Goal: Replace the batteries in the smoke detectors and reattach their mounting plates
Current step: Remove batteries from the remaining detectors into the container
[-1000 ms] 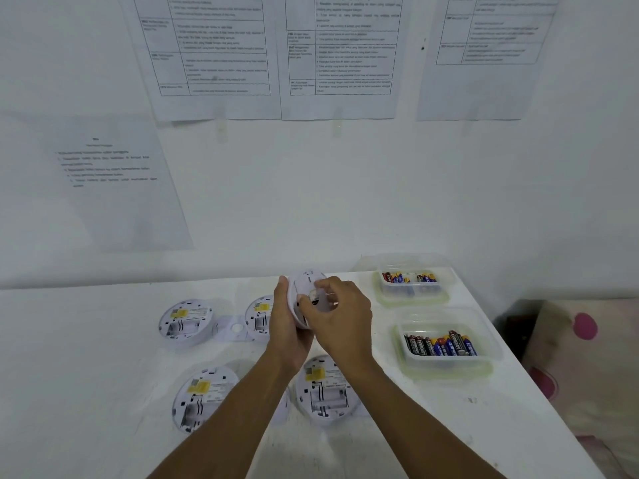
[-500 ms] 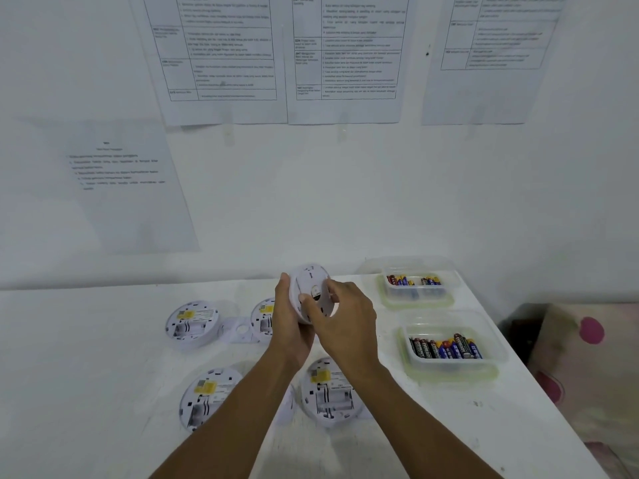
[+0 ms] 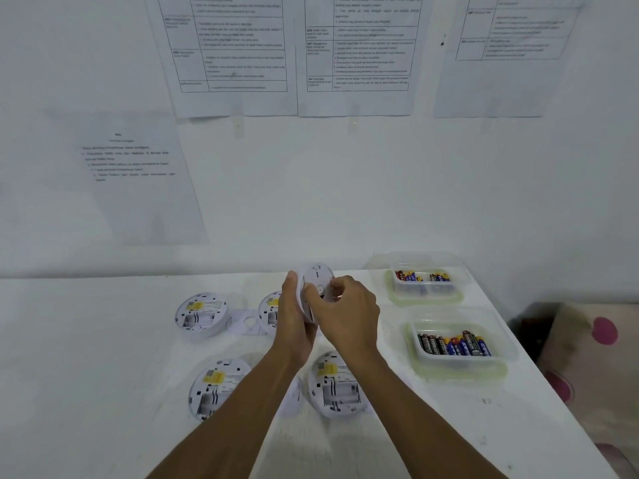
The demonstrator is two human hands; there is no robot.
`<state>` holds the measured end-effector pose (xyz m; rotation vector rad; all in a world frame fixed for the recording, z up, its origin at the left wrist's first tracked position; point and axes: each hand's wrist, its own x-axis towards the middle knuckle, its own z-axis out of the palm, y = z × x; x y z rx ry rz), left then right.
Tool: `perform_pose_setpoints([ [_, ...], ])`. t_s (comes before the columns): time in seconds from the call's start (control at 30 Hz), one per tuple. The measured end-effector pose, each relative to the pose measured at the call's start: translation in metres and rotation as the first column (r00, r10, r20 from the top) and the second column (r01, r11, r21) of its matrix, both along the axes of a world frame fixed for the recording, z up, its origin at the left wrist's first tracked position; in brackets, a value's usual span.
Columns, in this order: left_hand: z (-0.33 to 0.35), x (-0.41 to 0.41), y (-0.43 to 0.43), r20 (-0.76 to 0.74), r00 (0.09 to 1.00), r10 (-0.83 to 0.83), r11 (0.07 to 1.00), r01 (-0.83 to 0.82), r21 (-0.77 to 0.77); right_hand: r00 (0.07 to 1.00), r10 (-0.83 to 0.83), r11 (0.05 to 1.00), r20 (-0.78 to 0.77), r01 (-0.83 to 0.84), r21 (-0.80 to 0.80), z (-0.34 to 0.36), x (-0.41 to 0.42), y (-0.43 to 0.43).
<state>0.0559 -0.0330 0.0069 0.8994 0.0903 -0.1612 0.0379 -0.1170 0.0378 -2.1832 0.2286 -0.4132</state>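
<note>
White table pushed against a white wall, only the head view to go on. Printed sheets taped to the wall, tables of small text, too blurred to read. Held smoke detector is up on edge above the table's far middle: left hand cups its rim from the left, thumb over the top edge; right hand is closed on its face, fingertips at the centre hub. Looks like a mounting plate being seated or twisted, but I can't tell whether it's locked. Four more detectors lie back-up on the table, battery bays showing: far left, one partly hidden behind the left hand, near left, near centre. Loose mounting plate sits flat between the two far ones. Handling, my read: light, rigid, hollow plastic shell, smooth so a bit slippery; grip by the rim with one hand, turn the plate flat-palmed with the other, don't lever on the thin plate tabs, they'd likely snap. Two clear plastic tubs on the right: far tub with a few batteries, near tub with a fuller row of batteries. Cells are small, dense, round and would roll if spilled. Each detector has a yellow label and fine print, not legible. Battery wrappers are black/red and blue/yellow with lettering I can't make out with confidence. Pink-spotted fabric off the table's right edge.
</note>
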Motion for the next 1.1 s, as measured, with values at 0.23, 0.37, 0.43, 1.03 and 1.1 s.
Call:
perform_pose_setpoints([
  [0.23, -0.003, 0.002, 0.003, 0.011, 1.0, 0.016, 0.997, -0.017, 0.07, 0.999, -0.004, 0.998, -0.046, 0.007, 0.058, -0.001, 0.001, 0.002],
  [0.37, 0.0, 0.006, 0.007, 0.071, 0.997, 0.004, 0.988, -0.015, 0.155, 0.995, 0.089, 0.992, -0.033, -0.085, 0.09, -0.003, 0.002, -0.008],
  [0.43, 0.001, 0.01, 0.008, 0.116, 0.993, -0.025, 0.972, -0.003, 0.234, 0.986, 0.152, 0.974, -0.065, -0.138, 0.182, 0.0, 0.005, -0.017],
  [1.03, -0.012, 0.039, 0.007, 0.144, 0.985, -0.095, 0.783, -0.016, 0.622, 0.936, 0.264, 0.874, -0.234, -0.13, 0.468, -0.002, 0.038, -0.105],
  [1.1, -0.014, 0.047, 0.001, 0.168, 0.978, -0.126, 0.692, -0.035, 0.721, 0.924, 0.264, 0.937, -0.276, -0.179, 0.299, -0.003, 0.045, -0.116],
])
